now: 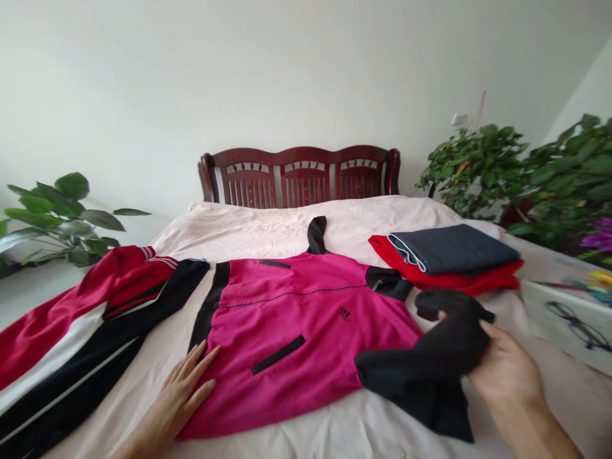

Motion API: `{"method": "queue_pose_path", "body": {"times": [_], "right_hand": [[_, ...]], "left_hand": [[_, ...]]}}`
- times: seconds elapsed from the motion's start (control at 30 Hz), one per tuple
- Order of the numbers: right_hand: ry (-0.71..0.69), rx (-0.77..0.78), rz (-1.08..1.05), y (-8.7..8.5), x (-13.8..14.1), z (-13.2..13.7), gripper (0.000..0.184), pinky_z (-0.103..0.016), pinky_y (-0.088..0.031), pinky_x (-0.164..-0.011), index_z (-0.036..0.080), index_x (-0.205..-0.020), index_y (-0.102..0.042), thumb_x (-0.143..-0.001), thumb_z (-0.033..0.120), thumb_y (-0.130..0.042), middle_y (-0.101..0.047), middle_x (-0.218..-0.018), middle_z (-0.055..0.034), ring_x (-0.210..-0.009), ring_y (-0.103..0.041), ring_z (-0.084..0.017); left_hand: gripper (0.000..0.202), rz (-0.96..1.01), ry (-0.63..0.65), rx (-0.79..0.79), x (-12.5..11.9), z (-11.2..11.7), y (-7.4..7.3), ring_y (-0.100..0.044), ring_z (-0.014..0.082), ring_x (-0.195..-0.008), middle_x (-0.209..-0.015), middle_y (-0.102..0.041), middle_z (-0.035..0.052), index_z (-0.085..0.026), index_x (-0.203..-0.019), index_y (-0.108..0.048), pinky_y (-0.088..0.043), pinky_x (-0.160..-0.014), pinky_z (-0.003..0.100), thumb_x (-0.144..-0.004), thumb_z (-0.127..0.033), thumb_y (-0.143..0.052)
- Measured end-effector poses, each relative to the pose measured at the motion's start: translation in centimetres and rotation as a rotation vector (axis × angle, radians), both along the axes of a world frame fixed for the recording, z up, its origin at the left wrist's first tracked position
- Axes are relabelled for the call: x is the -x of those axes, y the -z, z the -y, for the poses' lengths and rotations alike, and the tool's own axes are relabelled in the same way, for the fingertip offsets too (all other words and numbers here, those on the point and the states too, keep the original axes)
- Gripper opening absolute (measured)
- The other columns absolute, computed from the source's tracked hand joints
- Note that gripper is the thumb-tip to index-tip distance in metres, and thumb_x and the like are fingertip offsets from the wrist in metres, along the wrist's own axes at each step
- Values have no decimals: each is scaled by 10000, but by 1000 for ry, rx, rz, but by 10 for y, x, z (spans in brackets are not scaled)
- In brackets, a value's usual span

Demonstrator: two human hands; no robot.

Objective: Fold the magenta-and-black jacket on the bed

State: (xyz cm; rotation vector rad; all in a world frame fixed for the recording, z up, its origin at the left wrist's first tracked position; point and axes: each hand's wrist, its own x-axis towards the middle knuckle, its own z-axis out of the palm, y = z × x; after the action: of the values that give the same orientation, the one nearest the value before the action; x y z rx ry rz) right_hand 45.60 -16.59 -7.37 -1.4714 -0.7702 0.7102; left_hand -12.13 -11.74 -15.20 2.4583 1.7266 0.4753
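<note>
A magenta jacket (291, 325) with black sleeves, collar and hem lies spread on the bed, its collar pointing right. My left hand (184, 389) rests flat on its lower hem, fingers spread. On the other side, my right hand (507, 370) grips the near black sleeve (444, 344), which is lifted and bent back over itself. The far sleeve (316, 234) stretches away towards the headboard. A zip line runs along the middle of the jacket, with dark pocket strips on both sides.
Red, white and black clothes (105, 319) lie on the left. A folded dark blue cloth (454, 248) sits on a folded red one (444, 280) at right. Glasses (578, 325) lie on a pale surface. Beyond stand a wooden headboard (306, 175) and leafy plants (478, 166).
</note>
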Motion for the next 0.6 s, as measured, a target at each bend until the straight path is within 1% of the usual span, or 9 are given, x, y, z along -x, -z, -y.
{"method": "queue_pose_path", "body": {"times": [0.1, 0.17, 0.27, 0.3, 0.33, 0.47, 0.5, 0.53, 0.6], "right_hand": [[35, -58, -294, 12, 1, 18, 592, -560, -571, -885, 337, -1390, -561, -846, 542, -452, -660, -1315, -127, -1169, -652, -337], [89, -53, -330, 14, 10, 20, 568, -544, -591, -871, 325, -1349, -588, -815, 502, -511, -668, -1304, -114, -1152, -663, -336], [177, -160, -288, 0, 37, 16, 588, -481, -581, -925, 313, -1330, -590, -756, 436, -623, -688, -1271, -76, -1151, -663, -311], [126, -207, -233, -8, 50, 16, 601, -462, -561, -963, 315, -1338, -582, -751, 412, -660, -689, -1270, -60, -1162, -657, -298], [7, -229, -156, -16, 63, 16, 600, -447, -540, -995, 313, -1340, -582, -756, 400, -690, -689, -1271, -50, -1168, -651, -287], [-813, -78, 250, -39, 109, 24, 507, -444, -520, -999, 261, -1286, -653, -816, 442, -716, -682, -1285, -77, -1140, -655, -280], [-908, -35, 336, -40, 115, 26, 480, -447, -526, -982, 253, -1272, -666, -836, 452, -695, -684, -1282, -83, -1115, -664, -275], [-927, -2, 404, -38, 117, 27, 453, -449, -528, -972, 248, -1265, -672, -859, 450, -665, -686, -1278, -88, -1101, -668, -269], [-822, 45, 491, -29, 112, 29, 402, -454, -519, -978, 234, -1248, -681, -888, 395, -601, -695, -1258, -95, -1106, -665, -261]], "left_hand": [[491, 48, -87, -64, 6, 14, 15, -419, 271, -1433, -1549, -464, 5, -353, -1451, -506, -382, -1166, 481, -974, -404, -402], [504, 84, -130, -79, 9, 17, 22, -432, 272, -1426, -1551, -462, 56, -292, -1434, -541, -366, -1173, 490, -978, -437, -384], [504, 128, -126, -75, 10, 15, 26, -433, 264, -1426, -1528, -498, 62, -283, -1399, -581, -352, -1181, 498, -972, -462, -382], [496, 143, -125, -76, 10, 14, 26, -438, 263, -1423, -1518, -512, 52, -292, -1387, -591, -353, -1182, 500, -970, -461, -383], [486, 155, -124, -75, 10, 13, 26, -445, 264, -1418, -1512, -521, 40, -302, -1373, -603, -359, -1180, 499, -968, -458, -386], [439, 153, -147, -98, 9, 12, 22, -490, 276, -1382, -1461, -574, 9, -322, -1278, -673, -398, -1168, 483, -949, -445, -410], [429, 145, -150, -120, 8, 14, 20, -475, 281, -1393, -1443, -590, 4, -323, -1255, -687, -397, -1170, 485, -944, -442, -416], [422, 135, -146, -146, 7, 16, 18, -453, 285, -1409, -1427, -603, 0, -324, -1238, -695, -391, -1175, 489, -938, -443, -424], [414, 122, -115, -194, 4, 23, 11, -437, 285, -1419, -1393, -630, -2, -322, -1216, -705, -380, -1183, 486, -932, -450, -431]]}}
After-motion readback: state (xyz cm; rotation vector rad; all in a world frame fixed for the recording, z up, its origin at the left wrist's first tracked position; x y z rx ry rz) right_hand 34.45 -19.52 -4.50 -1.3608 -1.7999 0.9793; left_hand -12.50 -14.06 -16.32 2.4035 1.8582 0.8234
